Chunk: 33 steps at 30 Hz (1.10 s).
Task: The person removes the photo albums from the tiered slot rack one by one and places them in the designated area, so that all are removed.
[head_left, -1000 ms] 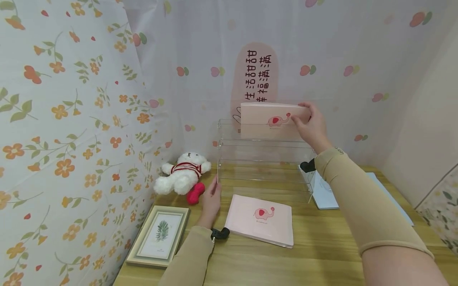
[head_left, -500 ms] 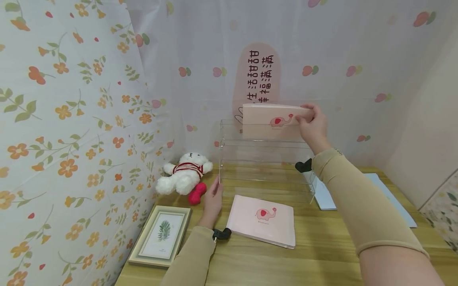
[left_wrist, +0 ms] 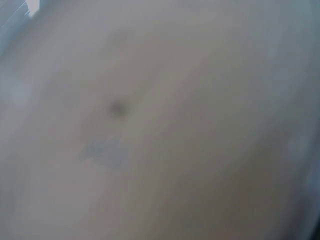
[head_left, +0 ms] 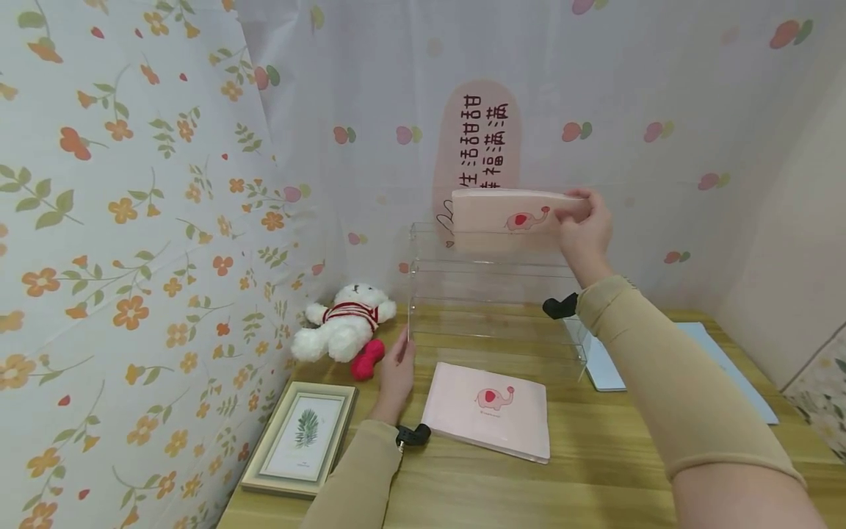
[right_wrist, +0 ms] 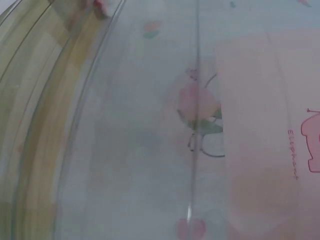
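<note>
Shelving of clear acrylic (head_left: pixel 496 294) stands on the wooden desk (head_left: pixel 595 470); the left hand (head_left: pixel 395 367) rests relaxed fingers against its left edge, seemingly to brace it. Over the top tier the right hand (head_left: pixel 584 228) pinches a pink elephant booklet (head_left: pixel 509 220) by its right end; keeping it level would probably seat it cleanly. The head view alone shows both hands; the right wrist view shows only the cover (right_wrist: pixel 270 145) through acrylic, and the left wrist view is blurred.

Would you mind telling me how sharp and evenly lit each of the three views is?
Head view: bright, even light, sharp, with wide-angle bending at the edges. Left wrist view: wholly blurred grey-beige, nothing identifiable. Right wrist view: soft close-up through the clear acrylic rack, with the pink booklet only faintly legible.
</note>
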{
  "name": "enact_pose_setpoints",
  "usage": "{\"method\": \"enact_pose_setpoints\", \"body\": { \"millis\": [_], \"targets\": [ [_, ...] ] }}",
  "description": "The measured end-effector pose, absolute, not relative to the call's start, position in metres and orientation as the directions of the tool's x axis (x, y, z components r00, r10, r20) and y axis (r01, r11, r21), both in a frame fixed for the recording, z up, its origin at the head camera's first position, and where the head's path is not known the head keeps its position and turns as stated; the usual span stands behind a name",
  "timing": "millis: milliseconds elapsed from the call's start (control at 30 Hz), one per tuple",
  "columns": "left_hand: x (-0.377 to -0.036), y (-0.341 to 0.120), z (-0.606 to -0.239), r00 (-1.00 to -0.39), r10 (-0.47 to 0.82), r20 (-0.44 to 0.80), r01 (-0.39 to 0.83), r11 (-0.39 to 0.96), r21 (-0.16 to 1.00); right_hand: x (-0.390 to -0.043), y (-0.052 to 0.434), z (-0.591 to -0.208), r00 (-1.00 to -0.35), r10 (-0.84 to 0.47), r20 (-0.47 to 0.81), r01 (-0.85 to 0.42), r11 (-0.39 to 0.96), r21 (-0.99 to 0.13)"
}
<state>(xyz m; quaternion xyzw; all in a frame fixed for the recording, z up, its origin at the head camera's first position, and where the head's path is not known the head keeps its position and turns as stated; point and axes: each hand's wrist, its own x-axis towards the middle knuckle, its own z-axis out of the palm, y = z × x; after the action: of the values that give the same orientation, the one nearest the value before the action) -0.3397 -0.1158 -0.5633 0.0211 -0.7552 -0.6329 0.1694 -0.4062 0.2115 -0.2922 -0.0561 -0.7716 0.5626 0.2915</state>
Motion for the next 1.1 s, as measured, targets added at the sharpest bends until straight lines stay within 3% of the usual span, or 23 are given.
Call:
{"method": "enact_pose_setpoints", "body": {
  "millis": [367, 533, 733, 933, 1100],
  "targets": [
    [-0.340, -0.115, -0.564, -0.942, -0.239, 0.234, 0.201, 0.157, 0.967, -0.374, 0.215, -0.264, -0.727, 0.479, 0.492, -0.387, 0.307, -0.870],
    [-0.339, -0.115, -0.563, -0.943, -0.233, 0.237, 0.200, 0.170, 0.965, -0.347, 0.215, -0.269, -0.729, 0.415, 0.545, -0.438, 0.330, -0.836],
    [-0.339, -0.115, -0.564, -0.946, -0.230, 0.229, 0.190, 0.182, 0.965, -0.311, 0.214, -0.305, -0.732, 0.283, 0.619, -0.498, 0.398, -0.770],
    [-0.340, -0.113, -0.565, -0.928, -0.248, 0.278, 0.219, 0.240, 0.946, -0.275, 0.214, -0.354, -0.801, 0.179, 0.571, -0.449, 0.452, -0.771],
    [-0.339, -0.114, -0.565, -0.942, -0.235, 0.238, 0.198, 0.181, 0.963, -0.253, 0.211, -0.392, -0.867, 0.099, 0.488, -0.383, 0.493, -0.781]
  ]
}}
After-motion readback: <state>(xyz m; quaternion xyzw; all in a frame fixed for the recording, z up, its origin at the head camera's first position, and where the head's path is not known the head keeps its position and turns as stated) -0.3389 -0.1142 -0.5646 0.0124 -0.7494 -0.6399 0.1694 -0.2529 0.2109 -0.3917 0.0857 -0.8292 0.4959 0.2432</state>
